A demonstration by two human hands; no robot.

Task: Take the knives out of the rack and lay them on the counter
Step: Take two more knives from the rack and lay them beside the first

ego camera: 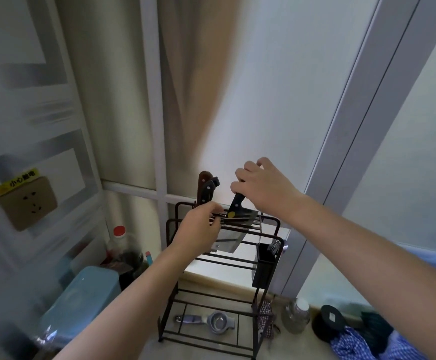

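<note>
Two hands: both up at the rack top, forearms reaching in from below.
surface [206, 344]: under both hands, open strip toward the viewer; strainer tool [209, 321] inside the rack base.
left hand [198, 233]: fingers pinched on the top bar of the rack [211, 293], likely steadying it.
right hand [262, 189]: closed round the black handle of the cleaver [228, 240], blade half out, tilted.
other knives [206, 189]: just beyond left hand, upright in slots.
clearance: wall close behind; utensil cup [263, 263] below right hand.
</note>
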